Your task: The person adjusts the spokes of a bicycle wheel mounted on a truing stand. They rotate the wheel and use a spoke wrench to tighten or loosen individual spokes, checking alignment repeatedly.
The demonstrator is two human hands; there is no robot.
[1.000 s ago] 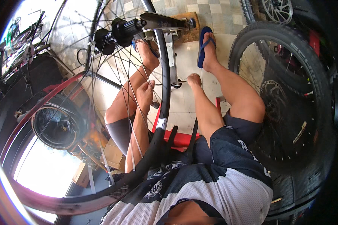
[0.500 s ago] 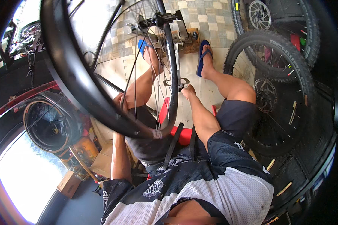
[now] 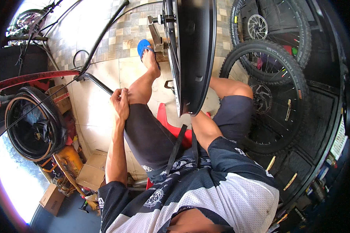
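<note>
Spreading beneath, the workshop floor (image 3: 95, 112) is pale tile, checkered further off; tyred wheels (image 3: 263, 100) stand right, cardboard boxes (image 3: 92, 171) left. Ahead, a glossy black tyreless wheel (image 3: 194, 58) stands nearly edge-on at a metal stand (image 3: 155, 35). The left hand (image 3: 120, 104), fingers loosely curled, seemingly empty, rests by the left knee (image 3: 136, 92); the wheel hides the right hand, so its grip cannot be told.

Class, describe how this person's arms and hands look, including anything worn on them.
The short sleeves are dark mesh with white markings, leaving the forearms bare where visible. The left hand wears no glove; the right hand is hidden behind the wheel.
</note>
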